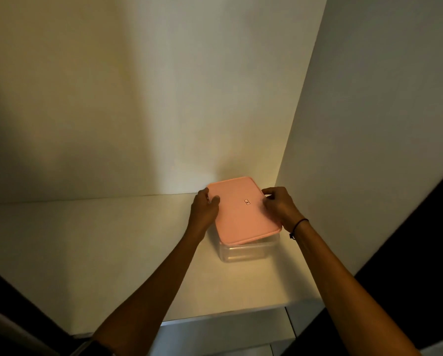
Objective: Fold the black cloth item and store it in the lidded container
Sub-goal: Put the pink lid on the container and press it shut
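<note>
A clear plastic container [243, 253] stands on a white shelf, close to the right wall. Its pink lid [241, 214] lies on top, slightly tilted, with a small label at its middle. My left hand [205, 209] grips the lid's left edge, thumb on top. My right hand [279, 205] grips the lid's right edge; a dark band circles that wrist. No black cloth shows in view; the container's inside is too dim to read.
The white shelf [99, 240] stretches left of the container, with a back wall [163, 98] behind and a side wall [369, 124] at the right. The shelf's front edge [215, 318] lies near me. Dark areas flank the lower corners.
</note>
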